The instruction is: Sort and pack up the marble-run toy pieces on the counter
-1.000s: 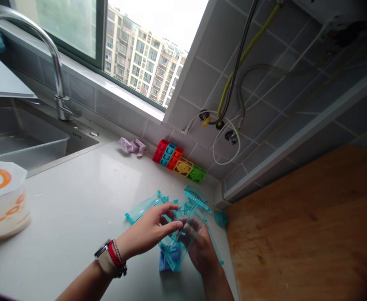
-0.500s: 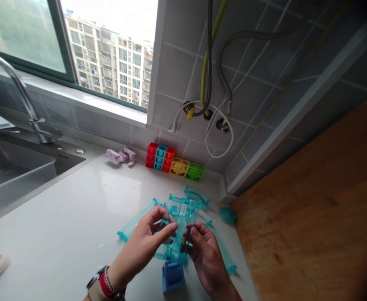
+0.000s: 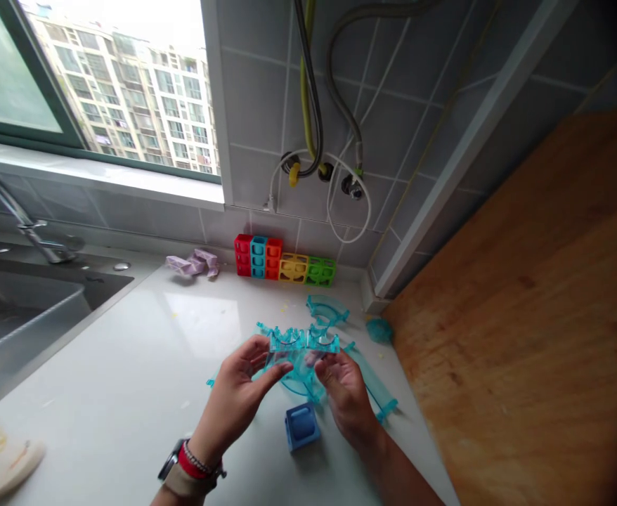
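My left hand [image 3: 237, 393] and my right hand [image 3: 346, 393] both pinch a clear teal plastic track piece [image 3: 303, 342] held flat above the white counter [image 3: 129, 365]. More teal track pieces lie under and around it: a curved one [image 3: 327, 309] behind and a long straight one [image 3: 374, 390] to the right. A blue cube block [image 3: 302, 426] sits on the counter between my wrists. My left wrist wears a watch and a red band.
A row of red, blue, yellow and green cube blocks [image 3: 284, 267] stands against the tiled wall. A crumpled purple wrapper [image 3: 192, 263] lies near the sink [image 3: 18, 316]. A small teal round piece [image 3: 379, 330] sits by the wooden board [image 3: 524, 330]. Hoses hang on the wall.
The view swung right and down. My hands tilted the teal track piece from upright to flat and raised it slightly. The blue cube now lies uncovered below.
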Tool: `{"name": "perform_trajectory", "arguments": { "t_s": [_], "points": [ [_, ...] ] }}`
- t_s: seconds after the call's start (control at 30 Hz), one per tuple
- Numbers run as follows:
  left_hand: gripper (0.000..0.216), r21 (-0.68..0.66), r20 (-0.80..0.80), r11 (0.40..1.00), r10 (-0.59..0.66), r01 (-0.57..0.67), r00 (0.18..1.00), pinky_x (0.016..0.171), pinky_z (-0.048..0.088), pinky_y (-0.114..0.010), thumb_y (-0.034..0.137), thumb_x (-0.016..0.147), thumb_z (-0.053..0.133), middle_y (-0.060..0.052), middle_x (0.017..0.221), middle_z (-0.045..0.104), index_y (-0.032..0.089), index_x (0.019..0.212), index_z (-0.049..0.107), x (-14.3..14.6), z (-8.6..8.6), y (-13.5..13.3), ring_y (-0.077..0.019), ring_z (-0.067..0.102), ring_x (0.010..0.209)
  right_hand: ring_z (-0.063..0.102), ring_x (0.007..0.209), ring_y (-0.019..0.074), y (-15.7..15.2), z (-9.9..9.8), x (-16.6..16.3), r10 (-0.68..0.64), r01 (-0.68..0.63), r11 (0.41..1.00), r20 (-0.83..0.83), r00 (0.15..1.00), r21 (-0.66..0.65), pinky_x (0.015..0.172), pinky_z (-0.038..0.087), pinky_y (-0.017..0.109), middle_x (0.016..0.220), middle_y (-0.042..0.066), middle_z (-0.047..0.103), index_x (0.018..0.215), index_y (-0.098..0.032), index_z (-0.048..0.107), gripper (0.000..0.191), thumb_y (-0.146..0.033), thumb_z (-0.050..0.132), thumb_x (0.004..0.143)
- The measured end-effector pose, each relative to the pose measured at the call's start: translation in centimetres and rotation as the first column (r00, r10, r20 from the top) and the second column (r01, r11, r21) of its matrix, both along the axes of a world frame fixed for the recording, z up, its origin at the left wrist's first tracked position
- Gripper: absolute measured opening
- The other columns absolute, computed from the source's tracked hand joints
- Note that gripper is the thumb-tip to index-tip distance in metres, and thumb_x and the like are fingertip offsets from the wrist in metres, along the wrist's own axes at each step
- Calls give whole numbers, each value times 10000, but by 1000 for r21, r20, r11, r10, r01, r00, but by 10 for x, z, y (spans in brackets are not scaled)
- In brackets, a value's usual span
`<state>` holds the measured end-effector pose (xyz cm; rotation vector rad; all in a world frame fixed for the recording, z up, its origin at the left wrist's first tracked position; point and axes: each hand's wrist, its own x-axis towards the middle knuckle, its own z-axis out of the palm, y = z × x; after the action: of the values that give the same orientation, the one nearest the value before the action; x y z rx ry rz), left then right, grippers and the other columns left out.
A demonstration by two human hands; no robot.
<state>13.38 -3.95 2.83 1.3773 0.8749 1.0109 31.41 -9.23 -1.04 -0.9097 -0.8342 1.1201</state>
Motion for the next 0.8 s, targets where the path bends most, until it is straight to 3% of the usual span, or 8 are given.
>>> {"name": "perform_trajectory", "arguments": {
  "t_s": [0.2,0.4,0.6,0.8],
  "points": [
    [322,66,-87,998,-13,18,996,927,594,-404,422,786,854,-71,968,760,205,959,691,2,4,-4,-292,726,1007,689,928,186,-2,5,0,-39,35,998,86,996,45,929,520,306,1009,43,755,1024,-249,760,222,-453,751,936],
    [251,22,-9,993,-116,117,993,929,583,-379,398,934,735,-103,1086,769,190,1065,684,4,11,-4,-262,736,1030,680,857,174,-4,8,1,11,-15,999,86,996,44,871,527,298,905,29,725,1104,-223,742,299,-470,749,935],
    [399,-167,158,957,-212,238,964,871,614,-417,526,1000,601,-158,1269,736,191,1211,646,5,18,-7,-306,745,1091,612,656,128,-7,6,0,92,-92,996,-60,994,12,652,515,254,751,-20,649,1033,-206,690,238,-416,753,941],
    [545,-327,145,929,-134,176,980,861,617,-433,566,953,648,-187,1309,731,191,1347,631,5,21,-7,-344,757,1090,546,560,108,-7,7,0,92,-94,995,-143,985,-10,523,483,215,666,-58,573,857,-211,633,240,-370,811,886]
  ]
}}
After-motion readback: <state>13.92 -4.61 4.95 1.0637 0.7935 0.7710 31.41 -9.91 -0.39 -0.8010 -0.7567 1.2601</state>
